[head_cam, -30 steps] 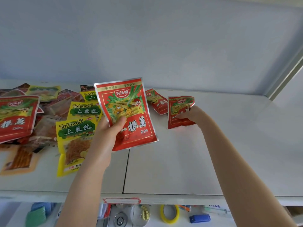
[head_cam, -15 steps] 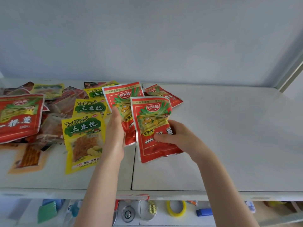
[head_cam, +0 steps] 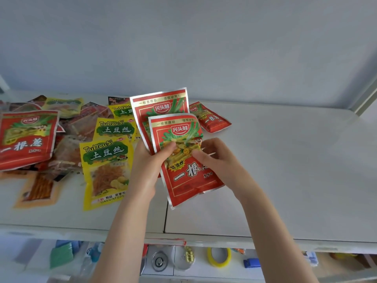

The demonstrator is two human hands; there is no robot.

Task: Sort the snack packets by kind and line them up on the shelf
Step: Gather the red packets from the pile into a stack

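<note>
Over the seam of the white shelf (head_cam: 285, 170), the front red packet (head_cam: 183, 170) now overlaps the rear red packet (head_cam: 159, 105). The right grip (head_cam: 220, 162), at the shelf's back a second ago, carried it over, and it and the left grip (head_cam: 146, 166) both pinch the pair. Reds are gathering; yellow TuDouSi packets (head_cam: 106, 166) lie unsorted at left, grey wall (head_cam: 204, 48) behind.

On the lower tier (head_cam: 195, 271), a yellow tape ring (head_cam: 219, 264) is lying near a small blue block (head_cam: 251, 263). A round metal fitting (head_cam: 159, 261) is sitting further left, and a green pad (head_cam: 61, 255) is lying toward the left end.
</note>
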